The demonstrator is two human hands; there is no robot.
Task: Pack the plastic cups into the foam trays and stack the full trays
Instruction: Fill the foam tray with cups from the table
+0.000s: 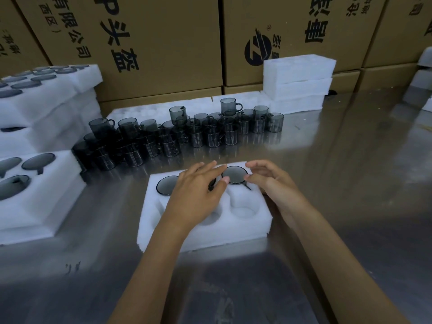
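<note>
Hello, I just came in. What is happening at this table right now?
A person is packing dark plastic cups into a white foam tray on a metal table. The left hand lies flat over the tray's back row, and the right hand touches the back right cup seated there. The front pockets are not yet filled. Loose cups wait behind, filled trays stand at the left, and empty trays at the back right.
</note>
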